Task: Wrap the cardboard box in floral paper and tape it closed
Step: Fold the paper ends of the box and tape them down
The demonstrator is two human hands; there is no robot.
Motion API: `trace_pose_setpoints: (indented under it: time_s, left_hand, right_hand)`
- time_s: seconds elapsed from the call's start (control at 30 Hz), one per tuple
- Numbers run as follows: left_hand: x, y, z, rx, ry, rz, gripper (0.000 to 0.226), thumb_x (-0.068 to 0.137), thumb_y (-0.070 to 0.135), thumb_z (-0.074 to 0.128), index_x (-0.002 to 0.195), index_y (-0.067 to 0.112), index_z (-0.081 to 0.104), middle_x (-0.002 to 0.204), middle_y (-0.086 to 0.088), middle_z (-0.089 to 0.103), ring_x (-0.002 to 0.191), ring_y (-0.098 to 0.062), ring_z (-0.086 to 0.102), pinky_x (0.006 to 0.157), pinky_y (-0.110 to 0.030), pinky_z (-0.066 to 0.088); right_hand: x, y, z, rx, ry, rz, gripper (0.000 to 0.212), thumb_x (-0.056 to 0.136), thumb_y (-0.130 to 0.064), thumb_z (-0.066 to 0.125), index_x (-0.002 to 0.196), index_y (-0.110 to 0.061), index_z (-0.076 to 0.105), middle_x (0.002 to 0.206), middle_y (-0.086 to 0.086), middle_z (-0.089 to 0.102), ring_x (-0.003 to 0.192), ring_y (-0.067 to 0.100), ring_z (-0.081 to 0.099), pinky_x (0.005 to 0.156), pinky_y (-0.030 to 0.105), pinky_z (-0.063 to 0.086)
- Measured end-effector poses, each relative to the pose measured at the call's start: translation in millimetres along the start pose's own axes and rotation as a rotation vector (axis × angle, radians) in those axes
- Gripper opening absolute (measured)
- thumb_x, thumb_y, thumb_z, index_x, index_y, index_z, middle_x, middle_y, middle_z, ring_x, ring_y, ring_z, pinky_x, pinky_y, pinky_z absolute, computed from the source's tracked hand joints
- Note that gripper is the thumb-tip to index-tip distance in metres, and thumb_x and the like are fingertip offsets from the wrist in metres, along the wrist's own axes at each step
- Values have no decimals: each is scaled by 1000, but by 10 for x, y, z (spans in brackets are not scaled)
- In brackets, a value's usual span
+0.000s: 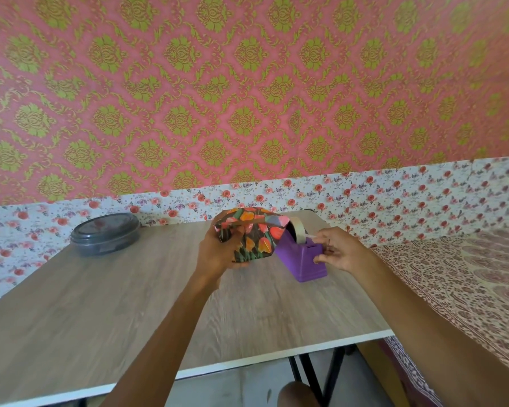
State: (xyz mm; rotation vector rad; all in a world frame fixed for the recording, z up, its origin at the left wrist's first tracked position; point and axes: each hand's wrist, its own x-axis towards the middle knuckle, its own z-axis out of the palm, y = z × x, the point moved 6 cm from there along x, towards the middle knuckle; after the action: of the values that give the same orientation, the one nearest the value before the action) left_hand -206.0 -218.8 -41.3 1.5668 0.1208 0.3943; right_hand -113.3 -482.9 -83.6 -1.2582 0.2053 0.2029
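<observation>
The box, covered in dark paper with orange and pink flowers, is held above the wooden table by my left hand, which grips its near end with the thumb on a folded flap. Right beside it stands a purple tape dispenser with a roll of tape. My right hand is at the dispenser's front, thumb and forefinger pinching the free end of the tape strip near the cutter.
A round dark lidded container sits at the table's far left. A bed with a patterned cover adjoins the table on the right. Floral and damask wallpaper backs the table. Black table legs and a knee show below the front edge.
</observation>
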Motion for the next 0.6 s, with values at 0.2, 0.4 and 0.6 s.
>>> trace_pose_setpoints:
  time_s: [0.2, 0.4, 0.6]
  left_hand:
    - [15, -5, 4, 1, -3, -1, 41, 91, 28, 68, 129, 24, 54, 115, -1, 64, 94, -20, 64, 69, -54, 60]
    - [26, -17, 10, -18, -11, 13, 43, 90, 25, 69, 130, 23, 56, 115, -3, 67, 93, -15, 66, 65, -52, 61]
    - [72, -48, 18, -10, 2, 0, 43, 89, 26, 70, 130, 23, 57, 118, -5, 66, 98, -23, 66, 65, -54, 60]
  right_hand:
    - [34, 95, -95, 20, 10, -3, 2, 88, 2, 61, 87, 1, 60, 98, 16, 61, 92, 24, 58, 90, 42, 52]
    - [98, 188, -149, -49, -69, -42, 7, 87, 9, 59, 91, 8, 65, 91, 14, 62, 88, 19, 58, 99, 41, 51]
    - [83, 78, -138, -264, -108, -138, 12, 86, 10, 66, 77, 3, 62, 74, 6, 67, 84, 20, 65, 89, 40, 58]
